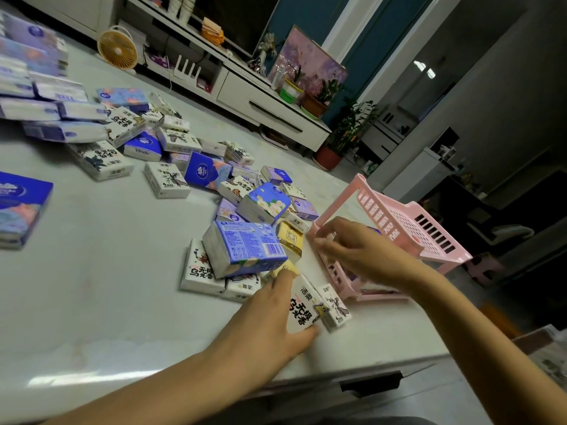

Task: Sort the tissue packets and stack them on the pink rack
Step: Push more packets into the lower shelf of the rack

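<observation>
A pink two-tier rack (399,222) stands at the table's right edge. My right hand (365,253) reaches into its lower tier, fingers curled at the rack's front post around a packet of which only a blue-purple corner shows. My left hand (276,314) grips a white tissue packet with black lettering (303,305) on the table in front of the rack. A second white packet with a branch drawing (336,305) lies right beside it. A loose heap of tissue packets (245,210), white, blue and yellow, spreads to the left of the rack.
Larger blue and white tissue packs (46,96) are piled at the far left of the white table (107,271). A blue pack (18,210) sits at the left edge. Beyond the table are a yellow fan (118,50), a TV cabinet (267,108) and potted plants (319,99).
</observation>
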